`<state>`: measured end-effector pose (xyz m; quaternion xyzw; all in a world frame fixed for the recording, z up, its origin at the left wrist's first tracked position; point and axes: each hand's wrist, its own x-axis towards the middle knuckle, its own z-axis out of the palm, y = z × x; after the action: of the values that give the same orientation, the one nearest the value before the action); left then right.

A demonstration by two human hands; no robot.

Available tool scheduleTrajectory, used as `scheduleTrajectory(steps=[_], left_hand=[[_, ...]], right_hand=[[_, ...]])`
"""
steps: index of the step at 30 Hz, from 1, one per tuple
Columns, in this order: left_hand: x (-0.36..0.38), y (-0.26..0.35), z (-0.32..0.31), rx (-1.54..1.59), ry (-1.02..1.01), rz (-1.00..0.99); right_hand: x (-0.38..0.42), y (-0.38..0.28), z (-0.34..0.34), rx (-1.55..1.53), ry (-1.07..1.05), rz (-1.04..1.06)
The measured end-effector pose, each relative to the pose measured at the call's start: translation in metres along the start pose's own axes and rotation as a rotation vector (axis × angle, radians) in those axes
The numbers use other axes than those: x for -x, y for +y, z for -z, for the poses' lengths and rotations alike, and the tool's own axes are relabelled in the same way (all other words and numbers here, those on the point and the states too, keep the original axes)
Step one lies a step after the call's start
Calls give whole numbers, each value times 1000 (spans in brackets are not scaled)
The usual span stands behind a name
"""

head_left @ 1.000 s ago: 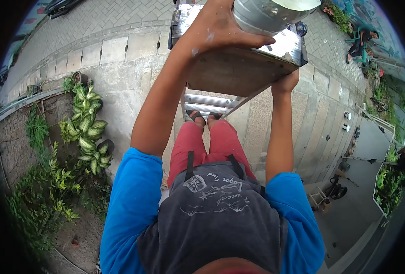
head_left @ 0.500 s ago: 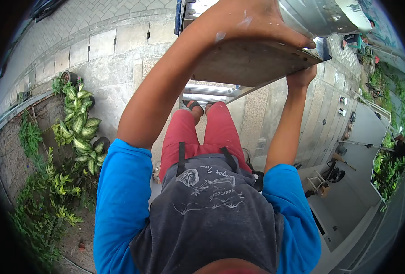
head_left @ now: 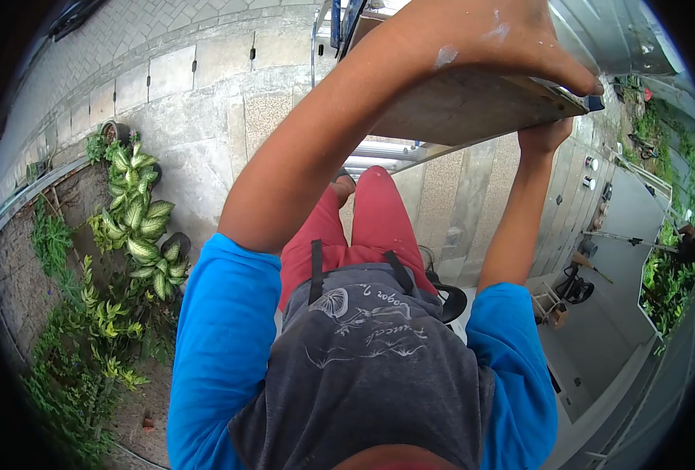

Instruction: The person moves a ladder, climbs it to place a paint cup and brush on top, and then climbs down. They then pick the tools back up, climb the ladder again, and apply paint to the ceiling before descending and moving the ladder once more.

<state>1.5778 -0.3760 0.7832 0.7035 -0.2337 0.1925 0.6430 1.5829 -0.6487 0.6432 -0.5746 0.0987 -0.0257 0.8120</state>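
My left hand point(head_left: 512, 43) reaches across the upper middle, dabbed with white paint. Its thumb runs along the base of a silver-grey metal can point(head_left: 610, 39); the other fingers are out of sight beyond the frame. Under the can is a wooden board point(head_left: 457, 106), seen from below, with a dark blue piece at its right corner. My right hand point(head_left: 547, 135) holds the board's right edge from underneath, its fingertips hidden. Below the board, the metal rungs point(head_left: 387, 150) of a ladder show near my foot point(head_left: 343, 182).
Potted plants with variegated leaves point(head_left: 144, 227) stand along a garden bed at the left. Concrete and pebbled paving point(head_left: 206, 141) runs beneath me. At the right are a broom point(head_left: 590, 266), a wooden chair-like frame point(head_left: 547, 301) and a grey wall.
Both hands, the can and the board have shifted to the right in view. My left arm now covers more of my left leg and foot, and less of the rungs shows.
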Motion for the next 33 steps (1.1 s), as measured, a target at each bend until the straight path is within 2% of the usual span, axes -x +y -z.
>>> scheduleTrajectory(steps=[2, 5, 8, 11, 14, 17, 20, 23, 26, 29, 32, 33], left_hand=[[1, -6, 0, -20, 19, 27], [0, -13, -2, 78, -37, -122], [1, -2, 1, 4, -20, -81], [9, 12, 14, -43, -90, -127], [7, 5, 10, -85, -148, -65], [10, 2, 9, -107, -100, -162], [6, -2, -2, -62, -20, -117], [5, -1, 2, -48, -47, -126], [11, 9, 11, -100, -119, -219], [7, 11, 8, -32, -149, -181], [3, 11, 3, -114, -129, -213], [3, 13, 5, -41, -165, -198]], right_hand=[[-2, 1, 1, 10, -18, -1], [2, -2, 2, 46, 18, 7], [-2, -2, -1, 49, 37, 28], [-3, 0, 5, 22, 1, 38], [-4, -2, 2, 20, 2, 71], [-11, -2, 4, -22, -11, 75], [-8, -1, 4, -6, 10, 88], [-9, 1, 3, 23, 10, 149], [-9, 1, 2, 1, -13, 145], [-8, 1, -3, -105, -82, 135], [-6, 1, -11, -96, -74, 137], [-2, -2, -20, -99, -33, 122]])
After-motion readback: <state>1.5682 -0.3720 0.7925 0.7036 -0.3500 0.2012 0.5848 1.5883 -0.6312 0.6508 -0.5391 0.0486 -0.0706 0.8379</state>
